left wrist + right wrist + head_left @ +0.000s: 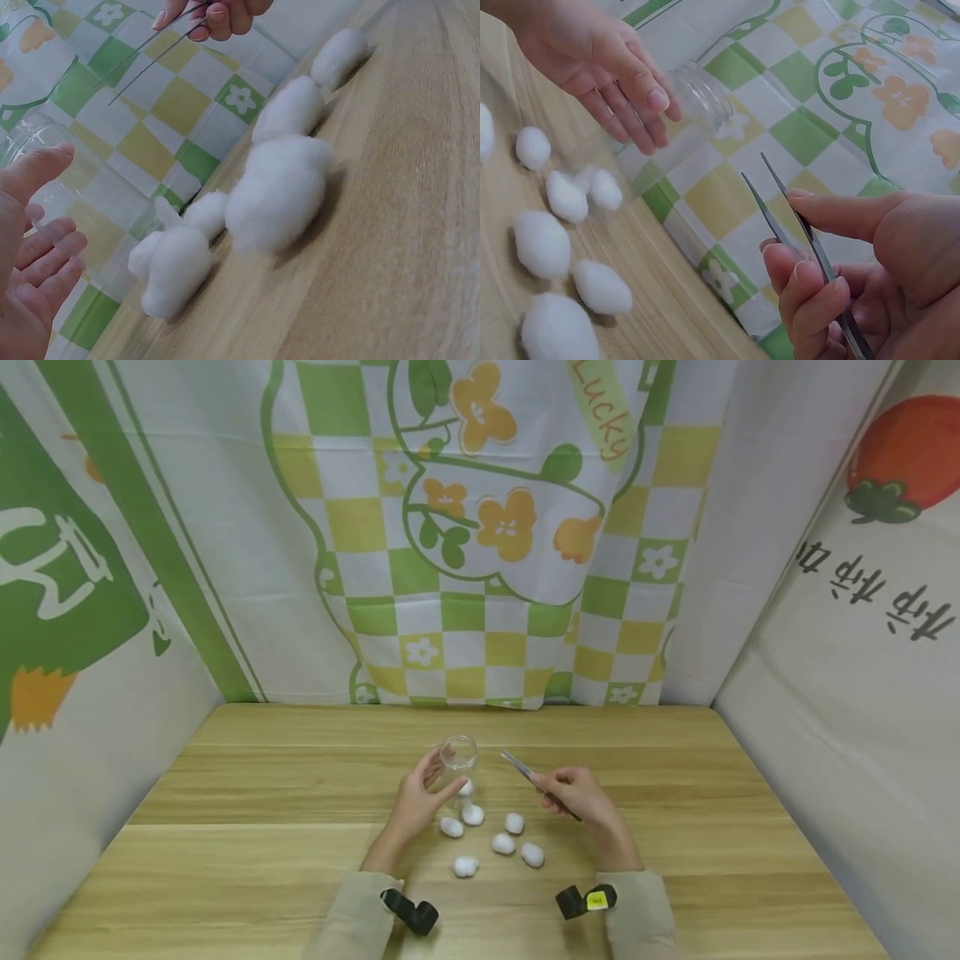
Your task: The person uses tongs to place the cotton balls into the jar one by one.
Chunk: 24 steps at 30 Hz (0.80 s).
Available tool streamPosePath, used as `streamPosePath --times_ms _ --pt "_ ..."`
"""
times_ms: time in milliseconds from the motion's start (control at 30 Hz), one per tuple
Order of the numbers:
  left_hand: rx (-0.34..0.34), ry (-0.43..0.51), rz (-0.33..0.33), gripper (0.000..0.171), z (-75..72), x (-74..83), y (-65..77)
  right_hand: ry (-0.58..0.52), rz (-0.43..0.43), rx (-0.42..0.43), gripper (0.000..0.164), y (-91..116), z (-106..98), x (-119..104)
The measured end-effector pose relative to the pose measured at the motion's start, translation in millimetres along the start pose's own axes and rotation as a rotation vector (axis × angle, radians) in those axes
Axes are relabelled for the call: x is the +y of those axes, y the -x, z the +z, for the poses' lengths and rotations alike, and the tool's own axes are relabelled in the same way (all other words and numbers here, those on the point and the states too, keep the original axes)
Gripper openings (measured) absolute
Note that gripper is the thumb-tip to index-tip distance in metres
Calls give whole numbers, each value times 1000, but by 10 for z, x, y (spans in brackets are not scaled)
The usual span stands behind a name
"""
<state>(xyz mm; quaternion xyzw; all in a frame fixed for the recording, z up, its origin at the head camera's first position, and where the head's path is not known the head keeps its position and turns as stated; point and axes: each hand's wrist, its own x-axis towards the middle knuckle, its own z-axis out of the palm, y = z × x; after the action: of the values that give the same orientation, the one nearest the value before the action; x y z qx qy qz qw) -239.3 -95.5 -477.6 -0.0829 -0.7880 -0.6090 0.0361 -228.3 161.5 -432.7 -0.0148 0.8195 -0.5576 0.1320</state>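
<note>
A clear glass jar [460, 752] stands upright on the table, its mouth uncovered. My left hand [417, 802] is around the jar, thumb on the near side and fingers behind it. White cotton shows through the jar's lower part. My right hand [579, 795] pinches metal tweezers [517, 765] between thumb and fingers. Their two tips are parted with nothing between them, to the right of the jar, as the right wrist view also shows. Several cotton balls [503, 843] lie loose between the hands, one of them [472, 814] close by the jar's base.
The wooden table [262, 827] runs back to a hanging checkered curtain [465, 635]. Printed cloth [847, 677] borders the right side, with more cloth on the left. A black wrist camera [411, 912] sits on the left sleeve, another on the right sleeve.
</note>
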Motion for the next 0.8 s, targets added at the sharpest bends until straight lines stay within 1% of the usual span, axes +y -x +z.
streamPosePath --times_ms 67,133,333,433,600,800 --pt "1 5 0 65 -5 12 3 0 -1 -6 37 -12 -5 7" --pt "1 19 -8 65 -10 -27 -18 5 -8 -16 37 -22 -12 18" --pt "-12 32 20 67 -23 -122 -53 -2 -30 -75 38 -34 -43 70" --pt "-16 33 32 68 -27 -126 -52 -9 -32 -103 37 -37 -69 107" --pt "-15 30 29 68 -26 -116 -46 5 -64 -161 36 -51 -129 192" --pt "-14 29 23 68 -24 -109 -46 74 -75 -207 40 -70 -226 310"
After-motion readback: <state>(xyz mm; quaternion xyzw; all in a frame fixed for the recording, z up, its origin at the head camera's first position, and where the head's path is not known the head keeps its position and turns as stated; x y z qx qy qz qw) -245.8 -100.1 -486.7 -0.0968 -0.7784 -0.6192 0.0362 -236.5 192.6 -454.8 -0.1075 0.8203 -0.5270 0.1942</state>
